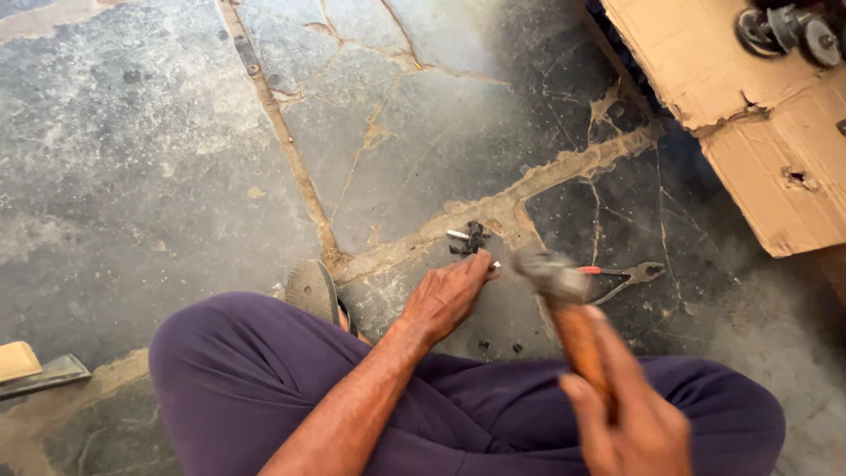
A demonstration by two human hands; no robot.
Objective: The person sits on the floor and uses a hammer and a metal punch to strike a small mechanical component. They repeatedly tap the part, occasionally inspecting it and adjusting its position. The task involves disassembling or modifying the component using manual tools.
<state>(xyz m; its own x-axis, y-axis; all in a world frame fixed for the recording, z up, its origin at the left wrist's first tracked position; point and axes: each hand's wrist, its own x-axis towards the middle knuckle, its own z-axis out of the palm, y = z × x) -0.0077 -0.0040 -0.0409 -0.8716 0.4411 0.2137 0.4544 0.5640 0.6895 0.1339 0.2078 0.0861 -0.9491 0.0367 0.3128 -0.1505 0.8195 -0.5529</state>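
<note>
Cracked stone floor, cardboard box upper right. Right hand clenched on blurred hammer; left hand pinching small metal part flat on floor. Advisable: fingers clear, square short blows. Pliers nearby.

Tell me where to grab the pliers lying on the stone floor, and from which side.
Take the pliers by the two handles, which point left toward the hammer head; the jaws end lies right, toward the cardboard. Come from above and close across both handles. They lie flat on the floor, so a side approach likely finds little to pinch. The right hand is busy with the hammer.
</note>
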